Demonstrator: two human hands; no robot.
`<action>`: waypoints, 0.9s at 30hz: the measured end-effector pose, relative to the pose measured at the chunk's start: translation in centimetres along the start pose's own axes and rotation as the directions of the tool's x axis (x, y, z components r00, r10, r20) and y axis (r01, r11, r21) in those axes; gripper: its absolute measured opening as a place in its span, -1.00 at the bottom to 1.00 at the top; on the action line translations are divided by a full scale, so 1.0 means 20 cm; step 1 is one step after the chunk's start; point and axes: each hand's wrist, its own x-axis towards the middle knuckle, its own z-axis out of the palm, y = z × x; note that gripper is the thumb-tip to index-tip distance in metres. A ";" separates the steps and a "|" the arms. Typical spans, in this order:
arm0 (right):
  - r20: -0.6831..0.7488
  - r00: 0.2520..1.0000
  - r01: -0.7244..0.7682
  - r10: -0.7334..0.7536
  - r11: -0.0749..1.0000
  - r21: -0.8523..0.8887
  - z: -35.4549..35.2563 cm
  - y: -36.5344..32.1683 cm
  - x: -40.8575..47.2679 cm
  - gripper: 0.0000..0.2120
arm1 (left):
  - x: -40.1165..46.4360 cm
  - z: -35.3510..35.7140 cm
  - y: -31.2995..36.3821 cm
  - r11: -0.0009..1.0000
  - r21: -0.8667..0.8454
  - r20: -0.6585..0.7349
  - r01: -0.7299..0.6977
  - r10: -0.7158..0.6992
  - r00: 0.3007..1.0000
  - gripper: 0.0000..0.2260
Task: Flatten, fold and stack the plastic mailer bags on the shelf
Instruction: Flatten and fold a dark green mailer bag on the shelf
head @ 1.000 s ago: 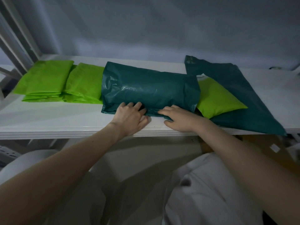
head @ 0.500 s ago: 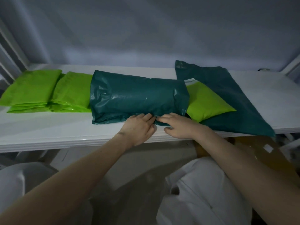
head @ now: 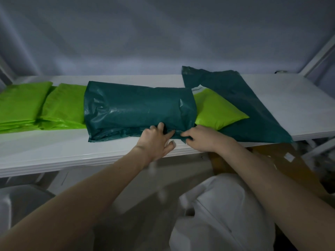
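Both hands are working the near edge of the puffy dark teal plastic mailer bag (head: 139,107) lying mid-shelf on the white shelf (head: 54,153): the left hand (head: 155,140) is apparently pinching its loose lower flap, the right hand (head: 199,140) is gripping the adjoining edge, likely to tuck the fold flat

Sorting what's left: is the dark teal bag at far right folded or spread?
Spread: the far-right teal bag lies flat in one layer.

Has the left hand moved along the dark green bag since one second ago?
Yes. The left hand has slid rightward along the front edge of the dark green bag, closer to the right hand.
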 end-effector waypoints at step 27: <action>-0.062 0.843 -0.378 0.535 0.670 0.639 -0.10 -0.10 0.21 -0.82 | -0.13 0.11 -0.80 0.224 -0.845 0.170 0.485 -0.748 0.642 -0.66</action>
